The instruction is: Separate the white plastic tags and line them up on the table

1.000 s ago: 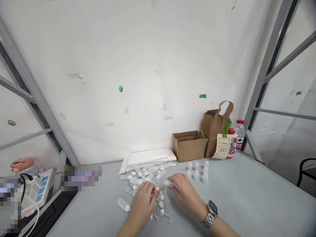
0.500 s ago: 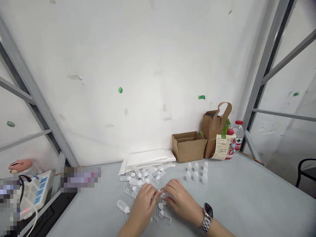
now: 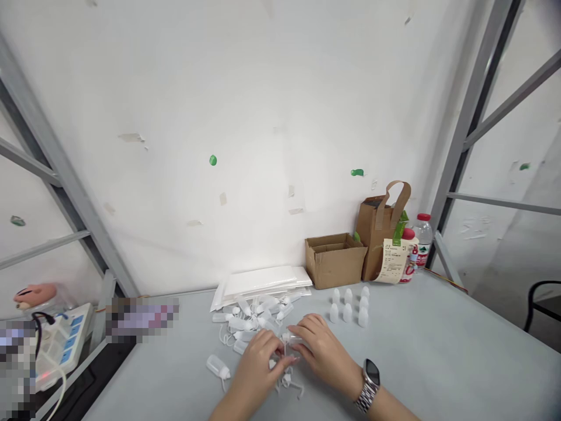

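Bottle [image 3: 295,338] held sideways, right hand [image 3: 323,349] palm down, fingers curled.

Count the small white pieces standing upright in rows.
7: two pieces at left, two in the middle, three at right, in front of the cardboard box. Others may be hidden.

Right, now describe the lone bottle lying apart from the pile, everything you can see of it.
The bottle looks like translucent, whitish plastic, with a roughly cylindrical body and a white cap. It lies on its side on the grey table, cap end toward the left forearm. A thin white strap or tube trails from the cap. No hand holds it; any contents are unclear.
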### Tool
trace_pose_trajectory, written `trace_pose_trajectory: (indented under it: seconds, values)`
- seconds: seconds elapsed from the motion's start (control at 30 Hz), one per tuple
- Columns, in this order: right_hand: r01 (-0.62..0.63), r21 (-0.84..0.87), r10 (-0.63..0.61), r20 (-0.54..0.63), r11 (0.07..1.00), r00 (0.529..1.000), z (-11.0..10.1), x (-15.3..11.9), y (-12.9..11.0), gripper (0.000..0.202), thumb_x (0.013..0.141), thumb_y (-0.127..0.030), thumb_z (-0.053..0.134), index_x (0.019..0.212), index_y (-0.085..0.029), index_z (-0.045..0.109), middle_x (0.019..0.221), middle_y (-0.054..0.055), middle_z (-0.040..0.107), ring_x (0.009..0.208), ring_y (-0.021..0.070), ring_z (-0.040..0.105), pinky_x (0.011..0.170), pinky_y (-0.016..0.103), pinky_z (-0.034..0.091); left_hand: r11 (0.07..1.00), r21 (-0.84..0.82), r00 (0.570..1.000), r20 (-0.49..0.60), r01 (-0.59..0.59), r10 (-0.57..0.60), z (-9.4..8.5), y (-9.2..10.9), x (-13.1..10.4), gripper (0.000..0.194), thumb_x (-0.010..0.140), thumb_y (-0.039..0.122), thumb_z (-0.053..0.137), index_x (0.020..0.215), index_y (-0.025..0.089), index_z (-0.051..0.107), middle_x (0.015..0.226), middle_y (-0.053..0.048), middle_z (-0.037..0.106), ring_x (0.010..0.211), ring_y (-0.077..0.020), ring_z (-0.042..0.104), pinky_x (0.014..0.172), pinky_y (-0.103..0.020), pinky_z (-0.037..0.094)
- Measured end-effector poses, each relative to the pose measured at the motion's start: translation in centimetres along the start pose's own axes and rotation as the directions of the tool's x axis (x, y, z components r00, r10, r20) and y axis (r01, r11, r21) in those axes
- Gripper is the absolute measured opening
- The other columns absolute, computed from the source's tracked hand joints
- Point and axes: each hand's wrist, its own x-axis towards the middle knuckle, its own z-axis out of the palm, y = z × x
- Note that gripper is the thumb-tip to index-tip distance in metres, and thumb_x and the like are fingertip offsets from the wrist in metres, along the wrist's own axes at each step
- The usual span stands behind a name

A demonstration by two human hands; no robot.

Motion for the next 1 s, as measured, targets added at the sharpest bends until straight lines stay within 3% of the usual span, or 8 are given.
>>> trace_pose_trajectory:
  seconds: [0.23, 0.53, 0.67, 0.73, 0.87, 1.0]
  values:
    - [0.014, -0.007, -0.014, -0.001, 1.0, 1.0, -0.8, 0.2, 0.3, 0.025, 0.082, -0.014, 0.053, 0.105, -0.022, 0.057, 0.089, 0.004, 0.06, 0.088, 0.0199, 0.05, 0.085, 0.038, 0.038, 0.998, 0.022, 0.997, -0.042, -0.065, 0.066, 0.4, -1.1, 0.1, 0.029, 0.087, 0.021, 0.037, 0.067, 0.019, 0.057, 0.068, -0.003, 0.057, 0.07, -0.017, 0.051, 0.065, -0.029, 0.041]
    - [-0.098, 0.137, 0.064, 0.234, 0.986, 0.97, -4.0, 0.4, 0.9, 0.012, 0.082, -0.024, 0.054, 0.088, -0.021, 0.064, 0.08, 0.002, 0.063, 0.079, 0.0171, 0.056, 0.076, 0.029, 0.041, 0.997, 0.034, 0.996, -0.055, -0.068, 0.07, -1.3, -1.2, 0.6, 0.031, 0.083, 0.015, 0.038, 0.059, 0.02, 0.057, 0.062, -0.002, 0.058, 0.069, -0.0171, 0.051, 0.066, -0.03, 0.04]
    - [-0.205, 0.008, 0.201, 0.148, 0.979, 0.968, -5.1, 0.2, 3.2, 0.017, 0.084, -0.019, 0.048, 0.079, -0.019, 0.064, 0.075, 0.004, 0.062, 0.076, 0.0197, 0.055, 0.074, 0.032, 0.04, 0.991, 0.127, 0.983, -0.182, 0.034, -0.01, -2.5, -2.8, 0.4, 0.029, 0.08, 0.011, 0.035, 0.061, 0.02, 0.056, 0.064, -0.002, 0.058, 0.068, -0.0182, 0.05, 0.064, -0.031, 0.039]
    - [-0.279, 0.057, 0.274, 0.081, 0.959, 0.958, -5.7, 0.1, 4.0, 0.016, 0.085, -0.025, 0.048, 0.085, -0.019, 0.063, 0.082, 0.005, 0.062, 0.08, 0.0205, 0.055, 0.076, 0.034, 0.041, 0.989, 0.128, 0.97, -0.241, 0.073, -0.04, -2.8, -3.4, 0.4, 0.028, 0.083, 0.015, 0.035, 0.064, 0.02, 0.055, 0.065, -0.002, 0.058, 0.07, -0.0185, 0.05, 0.066, -0.032, 0.04]
    - [-0.288, 0.298, 0.283, 0.058, 0.91, 0.957, -5.9, 0.2, 3.5, 0.02, 0.084, -0.037, 0.05, 0.093, -0.022, 0.06, 0.093, 0.003, 0.061, 0.087, 0.0187, 0.055, 0.079, 0.032, 0.043, 0.99, 0.138, 0.985, -0.165, -0.032, 0.055, -1.8, -2.7, 0.3, 0.027, 0.086, 0.023, 0.039, 0.069, 0.021, 0.059, 0.069, -0.002, 0.059, 0.072, -0.0179, 0.051, 0.066, -0.031, 0.041]
    - [-0.225, 0.408, 0.217, 0.067, 0.885, 0.974, -5.5, 0.5, 2.4, 0.021, 0.081, -0.041, 0.052, 0.088, -0.023, 0.061, 0.093, 0.002, 0.058, 0.088, 0.0173, 0.054, 0.082, 0.032, 0.043, 0.978, 0.166, 0.985, -0.094, -0.127, 0.144, -0.4, -1.2, 0.2, 0.027, 0.086, 0.024, 0.042, 0.068, 0.02, 0.061, 0.069, -0.003, 0.059, 0.072, -0.0175, 0.052, 0.066, -0.031, 0.042]
